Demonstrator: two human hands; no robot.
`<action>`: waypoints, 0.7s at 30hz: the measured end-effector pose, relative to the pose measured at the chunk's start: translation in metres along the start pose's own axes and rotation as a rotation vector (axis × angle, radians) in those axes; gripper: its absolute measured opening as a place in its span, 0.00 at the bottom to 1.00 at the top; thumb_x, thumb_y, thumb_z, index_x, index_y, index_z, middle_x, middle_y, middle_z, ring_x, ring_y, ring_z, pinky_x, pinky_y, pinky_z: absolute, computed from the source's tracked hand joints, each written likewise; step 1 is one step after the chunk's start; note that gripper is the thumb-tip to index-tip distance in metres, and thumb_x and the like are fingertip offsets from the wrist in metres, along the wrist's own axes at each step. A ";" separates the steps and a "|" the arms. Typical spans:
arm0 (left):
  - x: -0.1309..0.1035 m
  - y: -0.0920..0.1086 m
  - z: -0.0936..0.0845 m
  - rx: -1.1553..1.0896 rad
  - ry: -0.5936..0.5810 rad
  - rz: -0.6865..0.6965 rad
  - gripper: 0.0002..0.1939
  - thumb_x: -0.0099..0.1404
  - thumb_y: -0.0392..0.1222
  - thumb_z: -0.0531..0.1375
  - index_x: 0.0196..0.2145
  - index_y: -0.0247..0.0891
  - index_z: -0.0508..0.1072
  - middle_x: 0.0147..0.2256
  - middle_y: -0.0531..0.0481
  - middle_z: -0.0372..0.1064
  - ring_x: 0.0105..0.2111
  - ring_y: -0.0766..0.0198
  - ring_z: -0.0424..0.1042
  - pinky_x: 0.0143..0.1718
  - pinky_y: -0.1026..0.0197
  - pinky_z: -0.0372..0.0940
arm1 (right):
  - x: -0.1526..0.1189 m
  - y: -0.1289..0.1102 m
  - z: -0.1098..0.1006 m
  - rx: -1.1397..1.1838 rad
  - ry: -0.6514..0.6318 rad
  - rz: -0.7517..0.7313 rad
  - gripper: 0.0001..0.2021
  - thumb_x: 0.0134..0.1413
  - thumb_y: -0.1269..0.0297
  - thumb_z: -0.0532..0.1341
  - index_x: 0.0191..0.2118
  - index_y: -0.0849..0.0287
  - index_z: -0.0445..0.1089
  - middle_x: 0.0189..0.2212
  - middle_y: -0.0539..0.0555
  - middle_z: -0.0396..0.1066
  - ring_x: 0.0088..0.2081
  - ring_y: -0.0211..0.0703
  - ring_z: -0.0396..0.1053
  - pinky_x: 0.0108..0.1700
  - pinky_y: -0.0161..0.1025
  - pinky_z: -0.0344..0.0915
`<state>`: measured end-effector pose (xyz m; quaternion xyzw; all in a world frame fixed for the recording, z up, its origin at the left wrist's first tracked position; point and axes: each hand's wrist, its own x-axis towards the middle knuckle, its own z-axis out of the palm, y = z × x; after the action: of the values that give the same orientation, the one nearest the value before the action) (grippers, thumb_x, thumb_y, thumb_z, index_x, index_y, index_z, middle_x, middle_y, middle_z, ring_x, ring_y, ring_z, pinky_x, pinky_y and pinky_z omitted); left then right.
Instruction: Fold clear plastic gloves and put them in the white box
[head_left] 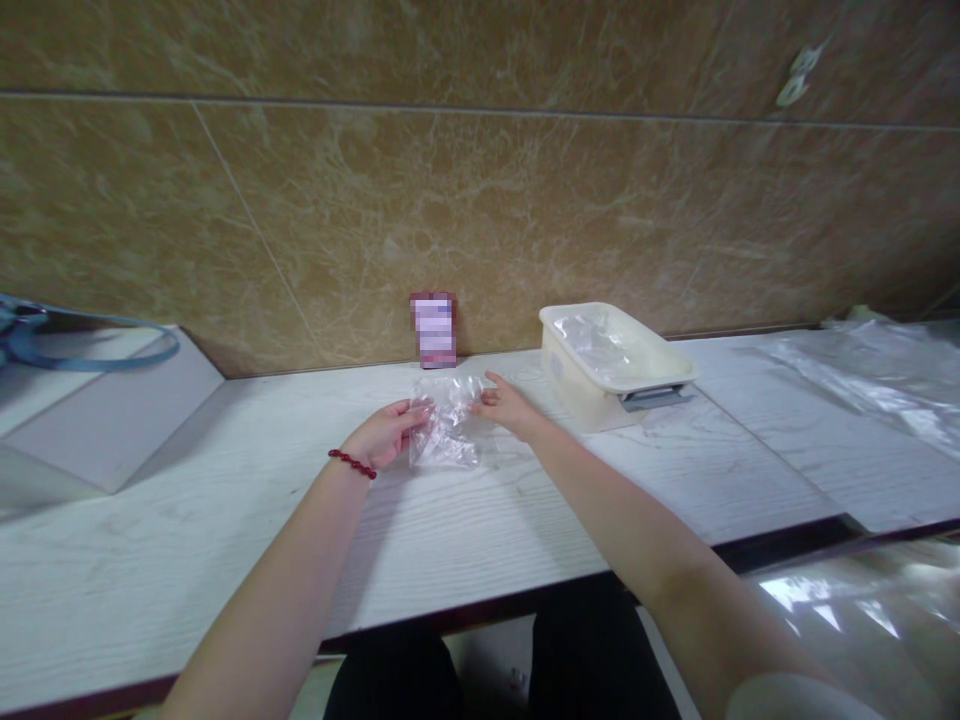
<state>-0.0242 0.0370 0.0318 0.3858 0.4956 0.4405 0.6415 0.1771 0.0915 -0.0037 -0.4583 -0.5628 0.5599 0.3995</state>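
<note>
Both arms are stretching out over the table (pixel 225 520), and there is plenty of bare white surface lying open on the near side and off to the left. The wall (pixel 480 200) is closing things off just behind the hands, with a small card (pixel 433 329) leaning against it. To the right, a white tub (pixel 562 375) is sitting near the right hand (pixel 508 405), apart from it. The near table edge is running well below the hands.

The left hand (pixel 386 435), a red bracelet (pixel 352 464) at its wrist, is pinching the left edge of a clear bag (pixel 448 425) between thumb and fingers. The right hand is gripping the bag's upper right corner, fingers curled, forefinger sticking out towards the wall.

The bag is sitting mid-table between the two hands, crumpled, lower end resting on the table, its long axis running roughly away from the person, top end towards the wall.
</note>
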 end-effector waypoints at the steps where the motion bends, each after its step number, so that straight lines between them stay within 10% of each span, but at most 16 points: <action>1: -0.001 0.001 0.000 -0.003 -0.001 0.001 0.12 0.50 0.30 0.61 0.36 0.34 0.70 0.29 0.50 0.70 0.25 0.72 0.69 0.26 0.70 0.64 | 0.001 0.001 0.000 0.016 -0.008 0.006 0.46 0.32 0.64 0.67 0.58 0.57 0.43 0.48 0.60 0.58 0.48 0.45 0.60 0.49 0.43 0.58; 16: -0.001 0.001 -0.003 0.005 -0.023 -0.006 0.13 0.50 0.31 0.61 0.37 0.33 0.69 0.29 0.50 0.70 0.23 0.71 0.68 0.24 0.70 0.65 | -0.007 -0.005 0.001 0.371 -0.167 0.113 0.33 0.36 0.72 0.66 0.50 0.57 0.51 0.33 0.50 0.67 0.33 0.35 0.68 0.39 0.39 0.66; 21: -0.002 0.003 -0.002 0.000 -0.008 -0.010 0.12 0.51 0.30 0.61 0.36 0.34 0.69 0.28 0.51 0.70 0.23 0.72 0.68 0.24 0.70 0.64 | -0.008 -0.007 -0.001 0.391 -0.270 0.150 0.15 0.37 0.73 0.65 0.35 0.63 0.64 0.29 0.51 0.68 0.30 0.33 0.68 0.39 0.34 0.66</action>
<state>-0.0272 0.0361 0.0349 0.3852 0.4948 0.4358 0.6457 0.1795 0.0843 0.0036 -0.3337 -0.4565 0.7424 0.3594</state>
